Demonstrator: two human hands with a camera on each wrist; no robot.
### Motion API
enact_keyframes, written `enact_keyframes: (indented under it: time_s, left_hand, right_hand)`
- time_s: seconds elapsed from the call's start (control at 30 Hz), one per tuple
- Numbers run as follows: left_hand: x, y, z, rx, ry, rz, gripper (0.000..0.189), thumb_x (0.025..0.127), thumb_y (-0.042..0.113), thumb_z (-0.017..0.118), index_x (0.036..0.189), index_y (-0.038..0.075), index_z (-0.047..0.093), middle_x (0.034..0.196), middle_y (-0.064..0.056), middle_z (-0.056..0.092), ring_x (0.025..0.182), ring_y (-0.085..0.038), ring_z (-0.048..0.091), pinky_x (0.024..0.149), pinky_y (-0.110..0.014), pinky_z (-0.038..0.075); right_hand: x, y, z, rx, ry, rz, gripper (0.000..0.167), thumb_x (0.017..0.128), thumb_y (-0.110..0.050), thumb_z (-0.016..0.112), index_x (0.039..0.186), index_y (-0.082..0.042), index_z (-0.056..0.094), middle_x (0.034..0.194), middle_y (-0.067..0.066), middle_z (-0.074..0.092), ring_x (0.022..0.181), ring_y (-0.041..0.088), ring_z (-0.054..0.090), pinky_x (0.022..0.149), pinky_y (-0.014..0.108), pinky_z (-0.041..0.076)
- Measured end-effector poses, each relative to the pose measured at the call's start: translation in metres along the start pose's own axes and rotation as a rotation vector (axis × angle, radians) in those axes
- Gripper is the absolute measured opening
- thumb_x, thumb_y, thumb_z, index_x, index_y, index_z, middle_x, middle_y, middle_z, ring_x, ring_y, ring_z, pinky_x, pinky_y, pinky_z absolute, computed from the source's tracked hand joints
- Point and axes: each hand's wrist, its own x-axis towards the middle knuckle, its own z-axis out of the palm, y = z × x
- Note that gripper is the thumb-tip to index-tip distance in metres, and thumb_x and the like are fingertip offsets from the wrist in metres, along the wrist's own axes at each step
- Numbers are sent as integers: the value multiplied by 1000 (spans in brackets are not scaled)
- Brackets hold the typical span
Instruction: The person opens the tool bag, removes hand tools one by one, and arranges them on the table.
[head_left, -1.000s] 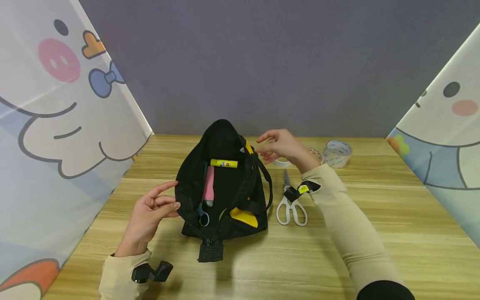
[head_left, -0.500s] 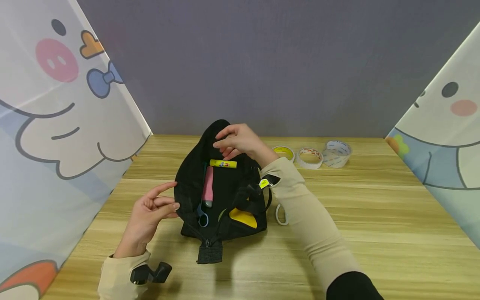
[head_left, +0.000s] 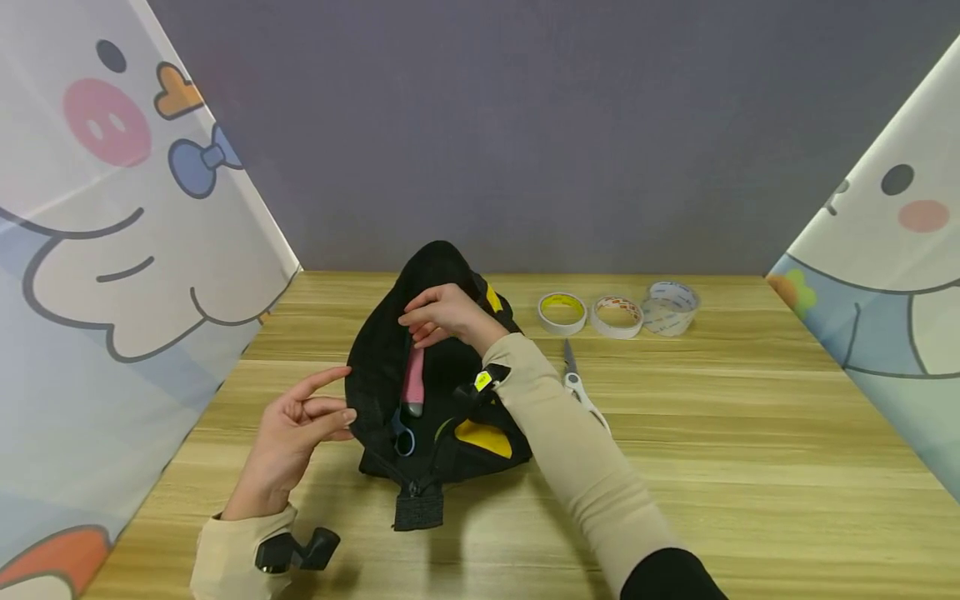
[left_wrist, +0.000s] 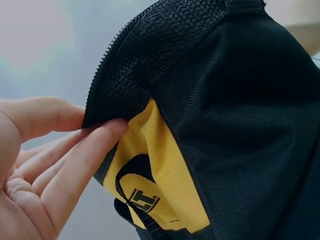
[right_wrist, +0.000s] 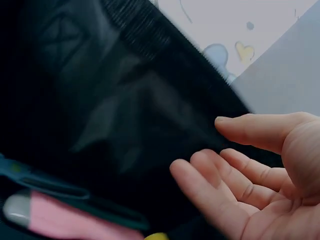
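Note:
A black zippered bag (head_left: 375, 350) with yellow panels (left_wrist: 160, 170) stands with its mouth wide. My left hand (head_left: 288, 433) pinches the bag's left rim between thumb and fingers, just below the zipper teeth. Over the opening is my right hand (head_left: 450, 312), fingers loosely bent and thumb apart, with nothing between them. Inside the bag lie a pink tool with a grey end (head_left: 413, 383), perhaps a utility knife, and blue-handled scissors (head_left: 405, 440). A yellow tip (right_wrist: 157, 236) shows low in the right wrist view; in the head view the right hand covers that yellow stick.
White-handled scissors (head_left: 573, 383) lie right of the bag, partly behind the right forearm. Behind them stand a yellow-cored tape roll (head_left: 551, 325), a white tape roll (head_left: 617, 331) and a clear tape roll (head_left: 667, 317). A grey wall (head_left: 525, 142) closes the back.
My right hand has moved left from beside the bag to above its mouth, then lower, now covering the yellow stick. The left hand keeps its grip on the rim.

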Motion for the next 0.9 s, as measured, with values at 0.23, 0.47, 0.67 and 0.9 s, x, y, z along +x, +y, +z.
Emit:
enact_keyframes:
  time_s: [0.23,0.47,0.67,0.9]
  left_hand:
    - [-2,3,-3,12,9,7,57,87,-25,54,131,9,64,89,-3,76,71,-12,71,64,-28,62]
    - [-5,6,-8,34,36,38,57,86,-27,53,130,7,64,87,-5,76,70,-14,71,63,-29,62]
    - [-6,7,-10,6,26,68,57,85,-30,51,131,2,63,87,-7,75,70,-15,71,62,-30,62]
    - [-6,7,-10,3,17,79,57,85,-30,51,131,2,63,88,-8,76,70,-16,71,62,-30,62]
  right_hand:
    - [11,28,-5,-32,22,100,21,88,-1,73,106,6,64,84,18,67,59,18,63,70,40,63]
    - [16,51,-9,-65,24,155,19,90,0,69,106,9,63,70,12,63,55,17,62,67,39,63]
    - [19,68,-4,-131,34,198,9,85,-3,75,86,2,68,66,11,62,53,17,60,56,32,62]
    - [21,77,9,-239,122,182,28,80,-11,83,65,-1,61,57,8,56,45,16,56,48,30,58]
